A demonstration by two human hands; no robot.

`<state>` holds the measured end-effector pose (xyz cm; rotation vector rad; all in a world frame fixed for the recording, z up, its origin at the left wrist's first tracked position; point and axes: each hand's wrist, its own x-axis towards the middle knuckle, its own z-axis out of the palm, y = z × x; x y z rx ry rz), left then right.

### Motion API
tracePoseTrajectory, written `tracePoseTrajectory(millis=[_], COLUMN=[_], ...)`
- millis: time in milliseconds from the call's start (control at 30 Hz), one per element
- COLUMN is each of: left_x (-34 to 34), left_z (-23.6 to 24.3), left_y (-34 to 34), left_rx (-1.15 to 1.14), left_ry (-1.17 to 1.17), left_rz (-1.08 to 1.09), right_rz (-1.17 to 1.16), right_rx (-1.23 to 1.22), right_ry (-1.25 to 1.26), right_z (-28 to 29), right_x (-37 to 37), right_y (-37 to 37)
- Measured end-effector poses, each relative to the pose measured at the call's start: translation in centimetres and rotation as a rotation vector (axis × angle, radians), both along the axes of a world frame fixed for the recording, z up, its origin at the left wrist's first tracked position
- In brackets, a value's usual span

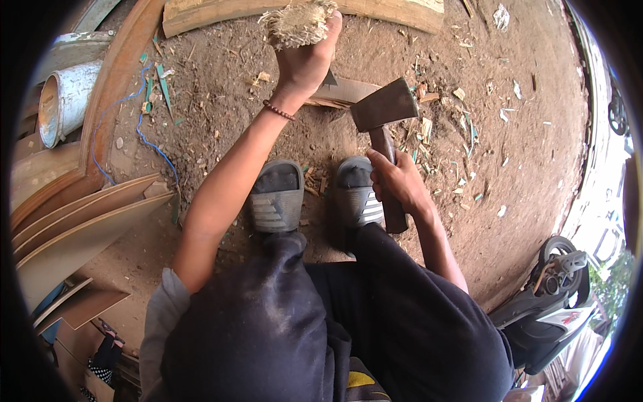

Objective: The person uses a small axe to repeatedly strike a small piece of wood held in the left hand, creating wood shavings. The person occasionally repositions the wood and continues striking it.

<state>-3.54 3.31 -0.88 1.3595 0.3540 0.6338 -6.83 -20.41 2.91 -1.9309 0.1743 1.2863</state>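
Note:
My left hand (305, 63) is raised at the top middle, closed round a wooden piece with a frayed end (298, 23) whose pale fibres splay out above the fingers. Most of its length is hidden by the hand. A dark pointed tip (330, 78) shows just beside the wrist; I cannot tell whether it belongs to that piece. Wrapped round the brown handle of a hatchet (385, 107), my right hand (399, 181) keeps the broad dark head uppermost, over the ground. A split piece of wood (345, 92) lies on the dirt between the left wrist and the hatchet head.
A thick length of wood (301, 17) lies across the far side. Chips are scattered over the dirt floor (495, 167). At left are a blue string (155, 151), leaning boards (87, 231) and a white pipe (70, 100). A motorcycle (552, 301) stands at lower right.

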Motion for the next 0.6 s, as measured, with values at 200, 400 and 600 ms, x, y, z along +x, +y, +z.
tracePoseTrajectory(millis=[200, 400, 600], left_x=[-0.06, 0.07, 0.09], left_z=[-0.02, -0.05, -0.11], left_y=[0.33, 0.00, -0.01], left_rx=[-0.038, -0.034, -0.042], left_ry=[0.062, 0.037, 0.060], left_rz=[0.025, 0.013, 0.014], right_rz=[0.000, -0.002, -0.004], right_rx=[-0.013, -0.012, -0.015], right_ry=[-0.003, -0.009, 0.003], right_z=[0.10, 0.18, 0.09], right_x=[0.05, 0.01, -0.03], right_y=[0.06, 0.11, 0.04])
